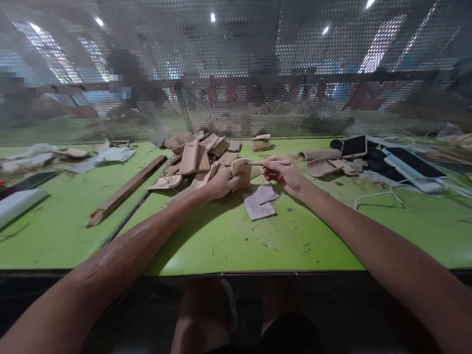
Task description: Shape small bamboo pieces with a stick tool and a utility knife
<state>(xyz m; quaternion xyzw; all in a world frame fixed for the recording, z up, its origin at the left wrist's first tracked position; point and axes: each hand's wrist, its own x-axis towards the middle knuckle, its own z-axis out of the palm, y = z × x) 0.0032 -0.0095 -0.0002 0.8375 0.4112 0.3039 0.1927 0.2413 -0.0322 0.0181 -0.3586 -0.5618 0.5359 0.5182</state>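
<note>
My left hand (221, 184) grips a curved tan wooden piece (241, 173), held upright above the green table. Between the fingers of my right hand (282, 174) is a thin wooden-handled tool (276, 162), lying level and pointing left. Its far end reaches the top edge of the wooden piece; the tip is too small to make out. Just below the hands lie pale paper-like squares (259, 207), partly overlapping. A heap of similar wooden pieces (190, 157) sits behind and to the left of my left hand.
A long wooden bar (127, 190) lies on the left of the green table (228, 250). At the right are curved wooden pieces (322, 167), a tablet-like device (354, 146), a phone (415, 162) and white cables (376, 198). A perforated screen (236, 105) stands behind.
</note>
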